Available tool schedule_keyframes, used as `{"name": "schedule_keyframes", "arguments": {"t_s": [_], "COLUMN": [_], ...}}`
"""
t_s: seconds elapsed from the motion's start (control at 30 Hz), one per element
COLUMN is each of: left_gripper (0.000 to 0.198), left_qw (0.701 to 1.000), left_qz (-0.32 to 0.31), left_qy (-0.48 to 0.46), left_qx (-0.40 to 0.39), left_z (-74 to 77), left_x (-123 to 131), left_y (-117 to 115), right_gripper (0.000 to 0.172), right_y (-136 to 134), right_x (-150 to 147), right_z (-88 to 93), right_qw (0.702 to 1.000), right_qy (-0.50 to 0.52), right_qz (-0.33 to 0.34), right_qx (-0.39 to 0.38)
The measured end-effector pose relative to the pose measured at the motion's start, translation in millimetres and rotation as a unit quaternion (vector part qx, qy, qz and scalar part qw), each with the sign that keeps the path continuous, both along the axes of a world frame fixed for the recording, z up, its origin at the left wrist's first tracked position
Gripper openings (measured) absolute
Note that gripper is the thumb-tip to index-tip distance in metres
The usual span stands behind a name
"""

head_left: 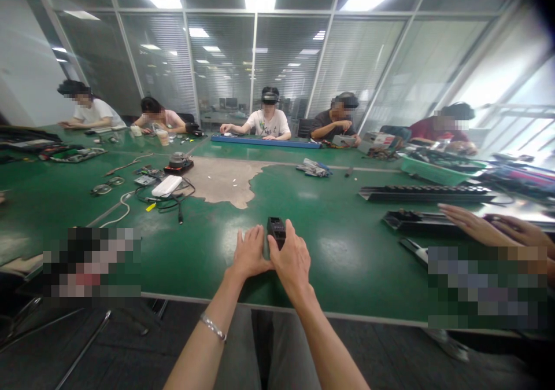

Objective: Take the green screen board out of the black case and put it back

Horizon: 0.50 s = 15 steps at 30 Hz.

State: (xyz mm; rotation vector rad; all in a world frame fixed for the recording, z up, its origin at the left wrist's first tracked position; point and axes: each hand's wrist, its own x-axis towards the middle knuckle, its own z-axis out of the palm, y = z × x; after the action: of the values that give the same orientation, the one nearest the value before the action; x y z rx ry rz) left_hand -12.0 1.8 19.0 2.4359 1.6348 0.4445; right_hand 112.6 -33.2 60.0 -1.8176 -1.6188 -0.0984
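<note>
Your forearms (333, 338) cross the bench (191, 262), right grip (292, 257) pinching a black box (275, 225), likely light and rigid, best held by its sides; left grip (250, 254) spread alongside.

Just below the centre of the frame, there it was: a small black block (276, 227), boxy and longer than it was wide! Its long side ran up the frame, the far end leaning slightly left. Dark recesses showed in the face turned to view, with faint pale marks just below them, too small to read. The right hand (293, 258) had it, thumb at the left edge, fingers along the right, and the near end was hidden!
</note>
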Motion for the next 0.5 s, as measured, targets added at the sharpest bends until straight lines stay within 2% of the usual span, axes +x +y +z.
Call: {"name": "schedule_keyframes", "arguments": {"t_s": [0.33,0.5], "left_gripper": [0.087,0.089], "left_qw": [1.000,1.000], "left_qz": [0.007,0.008], "left_qy": [-0.001,-0.003], "left_qx": [0.000,-0.008], "left_z": [2.8,2.5], "left_x": [1.7,2.2], "left_y": [-1.4,-1.2], "right_gripper": [0.066,0.066], "right_y": [-9.6,-9.3], "right_x": [0.6,1.1], "right_z": [-23.2,-22.0], "right_qw": [1.000,1.000], "right_qy": [-0.019,-0.008], "right_qz": [0.005,0.008], "right_qx": [-0.013,-0.006]}}
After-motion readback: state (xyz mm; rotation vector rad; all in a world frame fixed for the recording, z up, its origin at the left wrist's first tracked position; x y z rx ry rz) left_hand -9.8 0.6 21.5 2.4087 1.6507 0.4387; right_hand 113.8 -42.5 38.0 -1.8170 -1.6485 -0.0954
